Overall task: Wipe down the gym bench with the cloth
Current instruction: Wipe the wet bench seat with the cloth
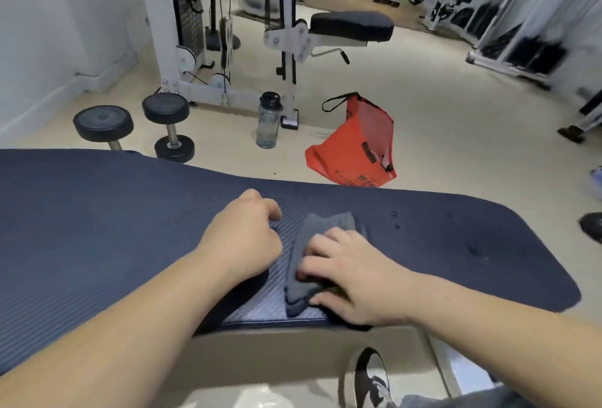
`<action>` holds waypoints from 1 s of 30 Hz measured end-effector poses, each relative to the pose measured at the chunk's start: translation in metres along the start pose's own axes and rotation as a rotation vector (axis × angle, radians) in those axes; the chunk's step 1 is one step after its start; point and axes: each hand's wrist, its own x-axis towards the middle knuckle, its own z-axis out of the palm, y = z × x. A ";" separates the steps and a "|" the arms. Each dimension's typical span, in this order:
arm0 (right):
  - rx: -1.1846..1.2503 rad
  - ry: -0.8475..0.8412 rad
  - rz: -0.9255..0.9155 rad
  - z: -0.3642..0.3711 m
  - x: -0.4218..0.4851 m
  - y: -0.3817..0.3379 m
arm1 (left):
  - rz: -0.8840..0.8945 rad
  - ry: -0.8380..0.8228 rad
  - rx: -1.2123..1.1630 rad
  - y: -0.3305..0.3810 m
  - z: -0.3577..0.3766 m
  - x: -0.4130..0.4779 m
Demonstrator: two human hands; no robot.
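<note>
Two black round-headed dumbbells (136, 124) stood on the pale floor beyond the left part of the long dark-blue ribbed padded bench (97, 228). Beyond the bench's middle stood a clear plastic water bottle with a black cap (268, 121), and to its right an open orange carrier bag with black handles (358, 147), close to the bench's far edge. On the bench's middle rested the left hand (242, 231), fingers curled in together against the pad, holding nothing. Just right of it lay the folded grey cloth (312, 251) on the bench top, near its front edge. The right hand (355, 277) pressed down on that cloth, fingers slightly apart and bent over its right side, thumb at its near end.
</note>
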 end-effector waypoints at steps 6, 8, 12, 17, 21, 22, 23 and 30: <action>-0.010 0.040 0.224 -0.002 -0.049 0.028 | 0.109 -0.013 -0.014 0.030 0.030 0.004; 0.002 0.049 0.261 -0.002 -0.062 0.027 | 0.131 0.006 -0.016 0.038 0.035 0.005; -0.016 0.073 0.228 0.000 -0.072 0.026 | 0.154 0.051 -0.036 0.050 0.047 0.005; -0.062 0.194 0.319 0.011 -0.056 0.069 | 0.174 0.117 -0.040 0.061 0.059 0.007; 0.047 0.174 0.702 0.007 -0.038 0.129 | 0.183 0.146 -0.014 0.063 0.070 0.012; 0.059 0.176 0.731 0.007 -0.033 0.135 | 0.190 0.149 0.002 0.063 0.073 0.013; 0.050 0.176 0.730 0.008 -0.028 0.135 | 0.199 0.145 0.022 0.064 0.075 0.015; 0.095 0.177 0.293 0.016 -0.041 0.093 | 0.238 0.131 0.175 0.067 0.080 0.029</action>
